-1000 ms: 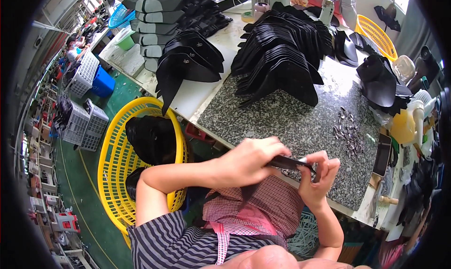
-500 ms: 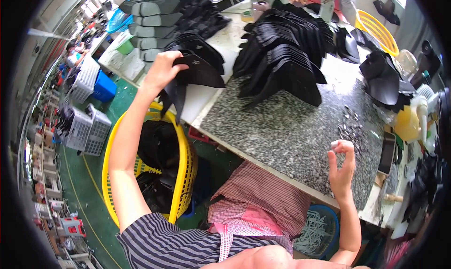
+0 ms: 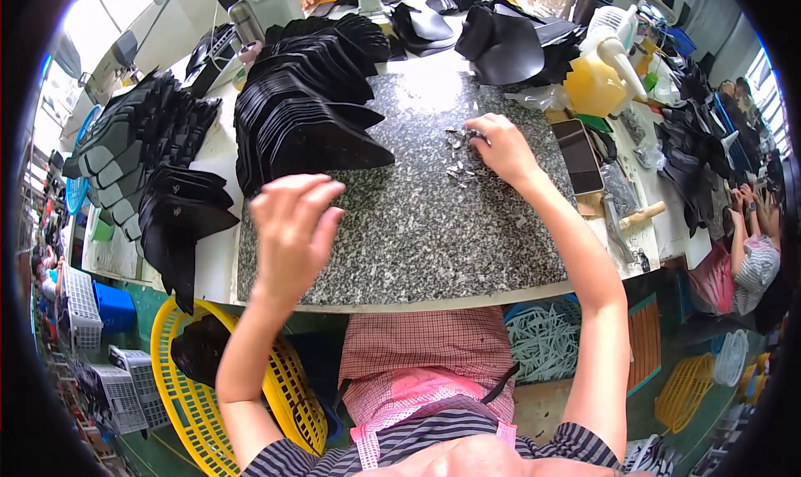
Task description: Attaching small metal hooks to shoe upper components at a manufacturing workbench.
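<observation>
My left hand (image 3: 292, 231) is raised over the near edge of a stone-topped table (image 3: 400, 252), fingers apart and holding nothing. Just beyond it stands a long row of overlapping black leather-like cut pieces (image 3: 334, 135), shaped like shoe uppers. My right hand (image 3: 505, 153) is at a scatter of small dark and silvery slips (image 3: 457, 170), its thumb and forefinger pinched together there. Whatever lies between those fingertips is too small to make out. Left of the row, a smaller fanned stack of black pieces (image 3: 179, 218) hangs over the table's edge.
Grey-lined black pieces (image 3: 108, 177) are piled at the far left. A phone (image 3: 577, 156), a hammer (image 3: 617, 231) and a yellow container (image 3: 594, 85) lie to the right. Below the table are a yellow basket (image 3: 284, 394) and a basket of pale strips (image 3: 542, 343).
My left hand has let go of the black piece at the left stack and moved right. My right hand has reached forward to the small slips. The view has swung right.
</observation>
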A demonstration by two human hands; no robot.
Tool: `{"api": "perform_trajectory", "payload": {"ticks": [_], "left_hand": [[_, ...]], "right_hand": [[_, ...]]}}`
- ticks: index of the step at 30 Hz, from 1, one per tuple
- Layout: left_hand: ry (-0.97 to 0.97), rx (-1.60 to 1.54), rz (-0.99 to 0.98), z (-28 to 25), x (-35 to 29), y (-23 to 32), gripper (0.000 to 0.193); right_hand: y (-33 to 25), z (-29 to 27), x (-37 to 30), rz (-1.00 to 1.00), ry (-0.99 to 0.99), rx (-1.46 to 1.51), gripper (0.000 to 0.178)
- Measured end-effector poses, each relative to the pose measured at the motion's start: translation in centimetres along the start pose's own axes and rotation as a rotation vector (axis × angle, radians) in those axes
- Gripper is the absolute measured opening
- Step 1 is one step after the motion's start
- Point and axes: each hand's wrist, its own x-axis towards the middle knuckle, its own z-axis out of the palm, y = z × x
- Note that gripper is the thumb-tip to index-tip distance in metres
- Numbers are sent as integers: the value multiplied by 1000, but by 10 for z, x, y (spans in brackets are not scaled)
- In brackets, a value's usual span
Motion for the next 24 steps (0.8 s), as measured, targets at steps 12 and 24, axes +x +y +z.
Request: {"api": "perform_trajectory", "payload": {"ticks": [12,24], "left_hand": [[-161,-551,-174,72,17,51,28],[64,-1001,-406,78,-6,84,20]], "right_hand": [[-5,-21,-4,187,113,510,32],[-131,-34,-92,314,41,1022,38]]}}
